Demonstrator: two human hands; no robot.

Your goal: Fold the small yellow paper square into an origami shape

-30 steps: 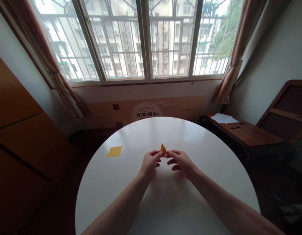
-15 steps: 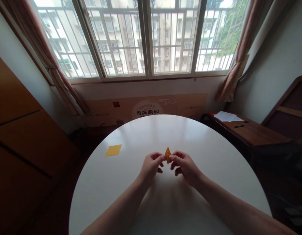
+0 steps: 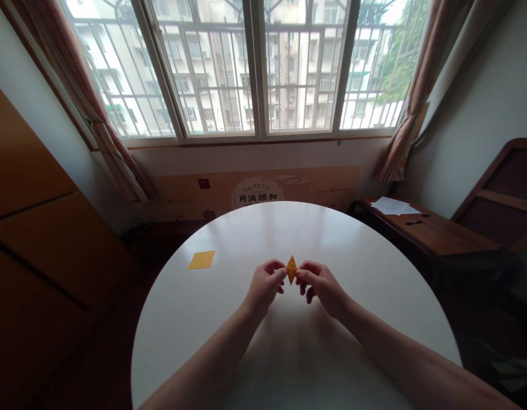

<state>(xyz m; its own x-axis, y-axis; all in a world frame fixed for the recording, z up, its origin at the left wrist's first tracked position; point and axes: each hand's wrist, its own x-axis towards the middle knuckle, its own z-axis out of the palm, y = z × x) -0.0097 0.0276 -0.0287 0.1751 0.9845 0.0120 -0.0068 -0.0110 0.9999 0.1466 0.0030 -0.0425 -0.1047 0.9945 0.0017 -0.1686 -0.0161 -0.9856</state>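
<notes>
A small folded piece of orange-yellow paper, shaped like a narrow diamond, is held upright above the middle of the white round table. My left hand pinches its left corner between thumb and index finger. On the opposite side, the thumb and index finger of my right hand pinch the right corner, while its other fingers curl loosely below. Parts of both corners are hidden by the fingertips. Well to the left of my hands, a flat yellow sheet of paper lies on the tabletop.
Beyond the table's far edge, a printed panel leans below a barred window. To the right stands a low wooden table with white papers and a dark pen-like item. A wooden cabinet is on the left.
The view has shifted slightly. My right fingertips have slid outward to the folded paper's right corner, so more of its face shows. Both hands still hold it.
</notes>
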